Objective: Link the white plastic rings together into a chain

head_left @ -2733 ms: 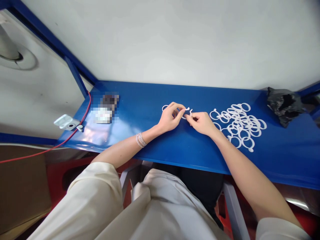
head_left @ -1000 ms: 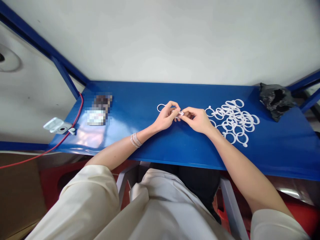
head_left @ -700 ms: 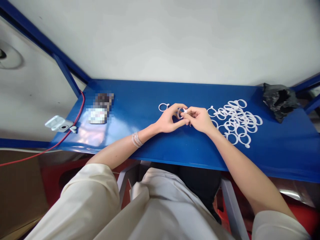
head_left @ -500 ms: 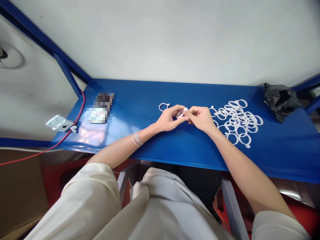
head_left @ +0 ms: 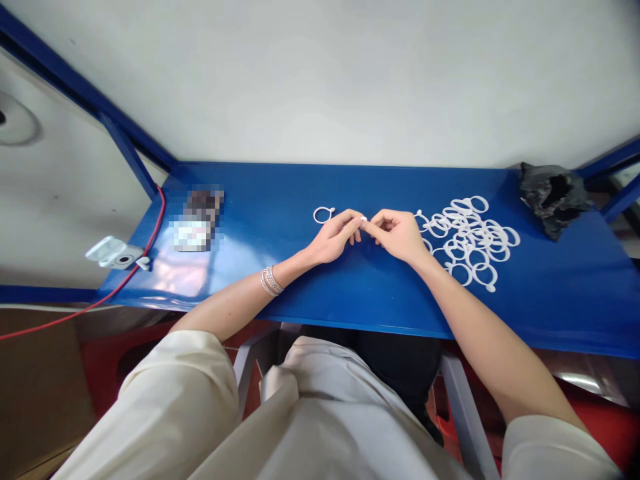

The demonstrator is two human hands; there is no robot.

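My left hand (head_left: 337, 239) and my right hand (head_left: 399, 235) meet over the middle of the blue table, thumbs and fingers closed in a pinch. Between their fingertips shows a small white piece (head_left: 364, 219), part of a white plastic ring with a little knob; the fingers hide most of it. Just beyond my left hand a single ring (head_left: 323, 215) of the same kind lies flat. Right of my right hand spreads a loose pile of white plastic rings (head_left: 470, 241), several overlapping, with small knobs on their rims.
A crumpled black plastic bag (head_left: 553, 200) sits at the table's (head_left: 280, 193) right end. To the left are a blurred-out flat item (head_left: 193, 233), a white earbud case (head_left: 114, 253) with its lid up, and a red cable (head_left: 161, 220) crossing the edge. A pale wall (head_left: 350, 80) rises behind.
The ring between my hands has turned from a clearly visible loop to a small white bit at the fingertips. My left fingers have closed in. The view has shifted slightly.
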